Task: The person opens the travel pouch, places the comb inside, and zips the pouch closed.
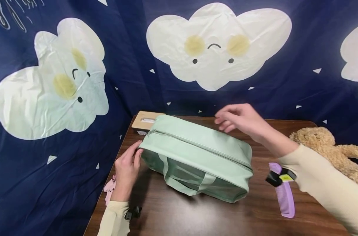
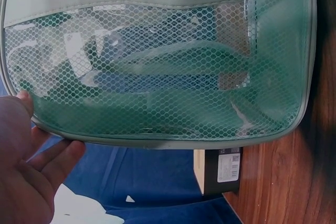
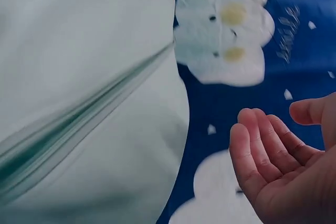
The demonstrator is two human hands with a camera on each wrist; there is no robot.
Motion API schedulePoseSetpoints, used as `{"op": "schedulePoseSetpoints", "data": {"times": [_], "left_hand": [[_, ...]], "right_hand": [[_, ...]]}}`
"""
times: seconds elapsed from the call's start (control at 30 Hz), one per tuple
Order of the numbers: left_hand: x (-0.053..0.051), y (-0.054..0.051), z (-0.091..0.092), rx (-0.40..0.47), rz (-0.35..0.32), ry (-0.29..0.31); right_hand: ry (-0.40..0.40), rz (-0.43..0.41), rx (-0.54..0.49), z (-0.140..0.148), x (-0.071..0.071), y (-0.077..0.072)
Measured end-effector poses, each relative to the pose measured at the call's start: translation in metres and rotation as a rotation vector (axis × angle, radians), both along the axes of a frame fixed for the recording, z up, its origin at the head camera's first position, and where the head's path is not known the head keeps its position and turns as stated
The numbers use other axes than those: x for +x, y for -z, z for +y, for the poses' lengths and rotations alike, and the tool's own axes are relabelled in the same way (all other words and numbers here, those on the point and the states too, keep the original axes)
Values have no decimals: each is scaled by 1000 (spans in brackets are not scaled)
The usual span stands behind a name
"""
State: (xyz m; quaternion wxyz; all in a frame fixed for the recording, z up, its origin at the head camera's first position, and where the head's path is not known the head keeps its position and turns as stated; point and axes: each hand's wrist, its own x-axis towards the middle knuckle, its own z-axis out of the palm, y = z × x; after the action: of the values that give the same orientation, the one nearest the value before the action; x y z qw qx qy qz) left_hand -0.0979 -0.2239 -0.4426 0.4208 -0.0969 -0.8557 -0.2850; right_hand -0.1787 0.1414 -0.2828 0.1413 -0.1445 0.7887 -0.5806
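Observation:
A mint green bag (image 1: 202, 141) with a long zipper across its top and a mesh front panel (image 2: 157, 66) lies tilted on the table. The left hand (image 1: 128, 165) holds the bag's left end; in the left wrist view that hand (image 2: 37, 166) has its thumb and fingers at the bag's edge. Above the bag's far right side the right hand (image 1: 241, 119) hangs in the air, touching nothing. In the right wrist view the right hand (image 3: 283, 156) shows loosely bent fingers, apart from the bag (image 3: 84, 77). A strap handle (image 1: 182, 187) droops from the front.
A box with a wooden-coloured top (image 1: 140, 120) stands behind the bag's left end. A purple comb (image 1: 285, 200) lies on the right of the table (image 1: 173, 216), with a teddy bear (image 1: 317, 141) beyond it. A pink figure (image 1: 109, 188) lies by the left wrist. Blue cloud-patterned cloth hangs behind.

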Motion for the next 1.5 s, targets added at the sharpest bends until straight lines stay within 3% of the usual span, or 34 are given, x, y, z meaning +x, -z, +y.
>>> {"op": "schedulePoseSetpoints", "data": {"times": [0.2, 0.4, 0.57, 0.77, 0.9, 1.2, 1.5], "left_hand": [[2, 0, -1, 6, -19, -5], [2, 1, -1, 13, -29, -9], [2, 1, 0, 9, -28, -6], [2, 1, 0, 9, -24, -10], [2, 2, 0, 11, -26, -17], [3, 2, -1, 15, -22, -19], [3, 3, -2, 15, -19, -22]], "right_hand": [[106, 82, -51, 70, 12, 29], [232, 70, -34, 127, 20, 67], [288, 62, 243, 160, 33, 102], [310, 165, 677, 188, 48, 147], [327, 189, 785, 196, 57, 177], [351, 18, 902, 204, 76, 225], [383, -160, 911, 203, 83, 246]]}}
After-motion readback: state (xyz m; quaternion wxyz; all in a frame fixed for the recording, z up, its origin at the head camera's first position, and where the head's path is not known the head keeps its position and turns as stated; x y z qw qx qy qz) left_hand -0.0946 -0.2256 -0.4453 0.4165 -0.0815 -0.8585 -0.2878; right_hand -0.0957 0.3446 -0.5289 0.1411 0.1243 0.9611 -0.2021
